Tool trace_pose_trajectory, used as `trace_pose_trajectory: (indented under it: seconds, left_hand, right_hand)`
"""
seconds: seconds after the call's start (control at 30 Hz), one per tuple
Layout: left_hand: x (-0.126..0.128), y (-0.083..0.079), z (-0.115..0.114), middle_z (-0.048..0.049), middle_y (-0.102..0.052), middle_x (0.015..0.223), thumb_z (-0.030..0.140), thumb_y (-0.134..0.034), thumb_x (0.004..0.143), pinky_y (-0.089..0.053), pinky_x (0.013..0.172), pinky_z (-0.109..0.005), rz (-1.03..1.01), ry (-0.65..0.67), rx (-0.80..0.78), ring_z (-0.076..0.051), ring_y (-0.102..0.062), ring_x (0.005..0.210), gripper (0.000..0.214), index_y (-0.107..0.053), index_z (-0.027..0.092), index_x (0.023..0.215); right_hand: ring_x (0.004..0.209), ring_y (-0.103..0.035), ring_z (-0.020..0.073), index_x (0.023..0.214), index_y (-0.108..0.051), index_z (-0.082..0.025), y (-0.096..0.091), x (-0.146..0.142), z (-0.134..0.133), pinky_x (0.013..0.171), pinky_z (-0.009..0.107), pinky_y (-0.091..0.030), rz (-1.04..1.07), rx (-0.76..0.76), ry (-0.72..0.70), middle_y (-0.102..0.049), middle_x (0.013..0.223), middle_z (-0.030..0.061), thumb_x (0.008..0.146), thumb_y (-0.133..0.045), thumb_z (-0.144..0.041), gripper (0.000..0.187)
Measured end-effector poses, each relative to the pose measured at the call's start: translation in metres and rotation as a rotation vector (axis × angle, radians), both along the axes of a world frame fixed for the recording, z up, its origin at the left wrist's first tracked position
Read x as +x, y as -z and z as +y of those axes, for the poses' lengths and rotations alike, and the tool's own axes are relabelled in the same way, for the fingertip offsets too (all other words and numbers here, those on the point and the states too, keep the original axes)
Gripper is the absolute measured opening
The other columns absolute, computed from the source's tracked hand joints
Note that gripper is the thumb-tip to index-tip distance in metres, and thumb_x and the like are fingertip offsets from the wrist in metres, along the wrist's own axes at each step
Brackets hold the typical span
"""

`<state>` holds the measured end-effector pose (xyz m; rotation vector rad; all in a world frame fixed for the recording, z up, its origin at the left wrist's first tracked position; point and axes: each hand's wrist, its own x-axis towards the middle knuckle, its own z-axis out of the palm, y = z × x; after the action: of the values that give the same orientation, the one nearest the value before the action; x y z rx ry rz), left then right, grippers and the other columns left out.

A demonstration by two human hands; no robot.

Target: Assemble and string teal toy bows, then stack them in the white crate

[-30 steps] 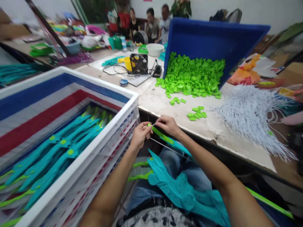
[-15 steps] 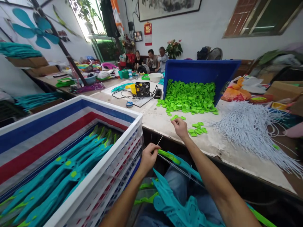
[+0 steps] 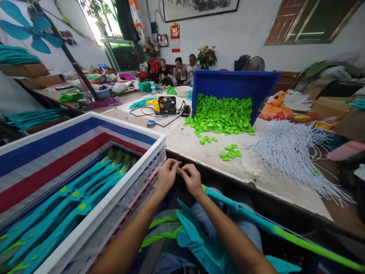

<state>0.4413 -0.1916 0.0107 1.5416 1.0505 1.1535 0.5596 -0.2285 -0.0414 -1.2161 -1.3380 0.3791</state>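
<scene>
My left hand (image 3: 167, 176) is closed in a pinch near the table edge, at the end of a long teal and green plastic strip (image 3: 248, 211). The strip runs behind my right wrist toward the lower right. Closed against the left fingertips, my right hand (image 3: 192, 180) pinches a small green plastic piece (image 3: 178, 168), mostly covered by fingers. A wider teal plastic part (image 3: 196, 239) with green ribs lies across my lap below. Loose small green pieces (image 3: 230, 153) lie on the table beyond my hands.
To the left stands a white plastic crate (image 3: 162, 146) holding several teal assemblies (image 3: 94, 190). A tipped blue bin (image 3: 236, 82) spills green pieces (image 3: 225, 114) on the table (image 3: 182, 140). White cords (image 3: 293, 156) are heaped at right. A small black fan (image 3: 167, 105) stands farther back; people sit beyond.
My right hand has come from the green pieces on the table back to my left hand, and their fingertips now meet. The left hand has shifted slightly left and up.
</scene>
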Motion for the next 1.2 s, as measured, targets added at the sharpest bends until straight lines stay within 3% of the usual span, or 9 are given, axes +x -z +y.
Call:
trace_pose_trajectory:
  seconds: [0.07,0.17,0.33,0.47,0.73,0.9,1.0,1.1,1.2]
  left_hand:
    - [0.002,0.001,-0.002,-0.0024,-0.066,0.066,0.032,-0.062,0.074,-0.038,0.045,-0.021,-0.132,0.043,-0.144,-0.009,-0.049,0.046,0.017,-0.061,0.017,0.08]
    - [-0.001,0.002,-0.002,0.0003,-0.059,0.05,0.035,-0.068,0.069,-0.028,0.035,-0.018,-0.142,0.099,-0.262,-0.007,-0.042,0.036,0.024,-0.063,0.014,0.079]
    - [-0.008,-0.003,0.005,-0.002,-0.059,0.048,0.036,-0.073,0.064,-0.034,0.034,-0.017,-0.073,0.219,-0.308,-0.008,-0.048,0.038,0.025,-0.07,0.012,0.073]
    - [-0.008,-0.002,0.01,-0.0021,-0.058,0.046,0.036,-0.076,0.061,-0.036,0.035,-0.016,-0.123,0.246,-0.368,-0.008,-0.048,0.039,0.027,-0.071,0.012,0.071]
    - [-0.007,0.003,0.014,-0.0028,-0.058,0.046,0.036,-0.079,0.057,-0.039,0.037,-0.017,-0.157,0.242,-0.397,-0.009,-0.05,0.039,0.029,-0.067,0.012,0.066]
    - [0.008,0.003,0.012,0.0006,-0.055,0.046,0.03,-0.073,0.061,-0.038,0.036,-0.016,-0.193,0.074,-0.37,-0.009,-0.051,0.039,0.021,-0.061,0.013,0.064]
    - [0.014,0.001,0.013,0.0012,-0.055,0.048,0.025,-0.069,0.06,-0.041,0.038,-0.016,-0.25,0.027,-0.417,-0.009,-0.052,0.043,0.016,-0.058,0.013,0.058]
    - [0.011,-0.003,0.016,-0.003,-0.062,0.057,0.024,-0.066,0.059,-0.047,0.046,-0.02,-0.286,0.132,-0.496,-0.012,-0.06,0.053,0.013,-0.063,0.011,0.062]
    - [0.007,-0.004,0.016,-0.0045,-0.065,0.065,0.021,-0.069,0.057,-0.05,0.053,-0.022,-0.25,0.218,-0.458,-0.013,-0.062,0.058,0.015,-0.068,0.011,0.069]
  right_hand:
    - [0.076,-0.055,0.017,0.071,-0.059,-0.023,-0.003,0.0,-0.001,0.068,0.03,-0.046,0.065,-0.028,-0.007,-0.06,0.074,0.0014,0.083,-0.059,-0.027,0.013]
    - [0.077,-0.057,0.016,0.074,-0.061,-0.022,-0.008,0.001,-0.004,0.068,0.029,-0.046,0.111,-0.044,0.003,-0.06,0.077,0.0018,0.083,-0.057,-0.027,0.012]
    - [0.086,-0.057,0.017,0.082,-0.065,-0.022,-0.014,0.001,-0.001,0.081,0.032,-0.048,0.049,0.027,0.066,-0.061,0.083,0.0031,0.087,-0.053,-0.026,0.013]
    - [0.087,-0.057,0.0161,0.088,-0.068,-0.024,-0.014,-0.004,0.003,0.081,0.031,-0.049,0.07,0.072,0.05,-0.058,0.086,0.0032,0.087,-0.054,-0.026,0.014]
    - [0.09,-0.056,0.0147,0.096,-0.07,-0.024,-0.011,-0.01,0.009,0.083,0.028,-0.049,0.113,-0.001,0.024,-0.056,0.093,0.0042,0.089,-0.048,-0.025,0.022]
    - [0.093,-0.058,0.0143,0.113,-0.064,-0.025,-0.01,-0.004,0.009,0.082,0.027,-0.05,0.072,0.009,-0.06,-0.059,0.098,0.0042,0.09,-0.046,-0.026,0.028]
    - [0.091,-0.059,0.0152,0.104,-0.066,-0.026,-0.012,0.006,0.01,0.081,0.029,-0.05,-0.035,0.06,-0.021,-0.061,0.096,0.004,0.09,-0.051,-0.03,0.021]
    - [0.087,-0.059,0.0152,0.091,-0.067,-0.024,-0.016,0.015,0.012,0.081,0.03,-0.049,-0.1,0.106,-0.028,-0.062,0.091,0.0039,0.089,-0.052,-0.031,0.016]
    - [0.082,-0.059,0.0147,0.085,-0.064,-0.023,-0.019,0.02,0.014,0.077,0.029,-0.048,-0.134,0.087,-0.036,-0.062,0.086,0.0033,0.09,-0.051,-0.03,0.016]
